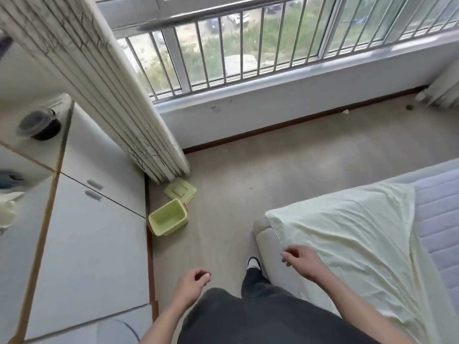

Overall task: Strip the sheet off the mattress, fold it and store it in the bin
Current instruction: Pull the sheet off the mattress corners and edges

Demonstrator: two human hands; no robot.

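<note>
Pale yellow sheet (347, 234) lies over the near corner of the mattress (437, 219), right of frame. Right hand (301, 260) hovers at the sheet's edge, fingers loosely curled, holding nothing; left hand (192, 284) likewise, lower centre. Green bin (169, 217) stands open on the floor, centre left, its lid (180, 191) beside it.

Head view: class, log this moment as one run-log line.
sheet: on mattress | right hand: at sheet edge | left hand: free | bin: open, on floor
</note>
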